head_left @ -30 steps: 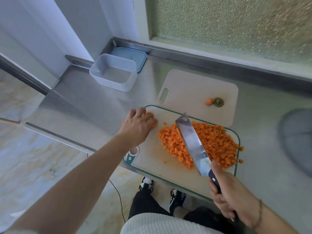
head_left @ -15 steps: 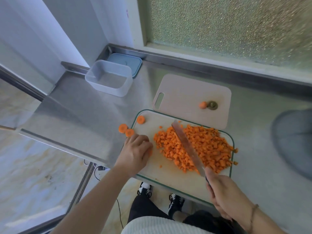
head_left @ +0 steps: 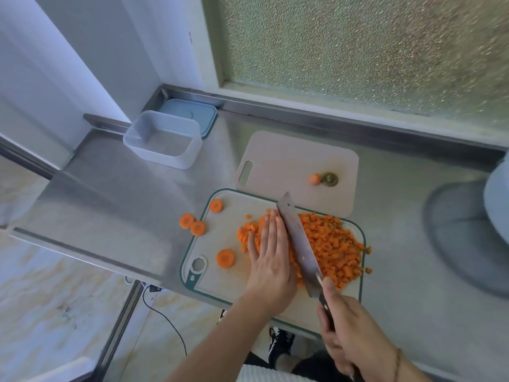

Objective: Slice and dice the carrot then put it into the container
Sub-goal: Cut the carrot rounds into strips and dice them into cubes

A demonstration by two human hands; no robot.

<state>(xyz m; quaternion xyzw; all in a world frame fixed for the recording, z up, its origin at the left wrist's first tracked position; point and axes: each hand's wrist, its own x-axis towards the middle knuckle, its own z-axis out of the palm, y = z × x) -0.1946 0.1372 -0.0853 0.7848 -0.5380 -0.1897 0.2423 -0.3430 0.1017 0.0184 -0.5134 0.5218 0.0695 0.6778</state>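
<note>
— Head view: how are the fingers seen?

— The fingers of the left hand are held straight and together, laid flat on the diced carrot, their tips near the far end of the pile. Nothing is gripped by them. The right hand is curled round the dark handle of the cleaver, whose blade is tilted and rests beside the left fingers, along their right side.

— And the poses of the arms?

— The left forearm is stretched forward from the lower edge; the right wrist enters from the lower right corner.

— What edges and open room are seen?

— The green-rimmed cutting board overhangs the near edge of the steel counter. A few dice are seen at the board's right rim. Bare steel lies between the board and the container, which stands well apart at the far left, open, with its blue lid behind it.

— Where is the carrot?

— The dice are heaped on both sides of the blade. Four carrot rounds are left of the fingers: two on the board, two just off its left edge. A carrot end and stem piece rest on the pale second board.
</note>
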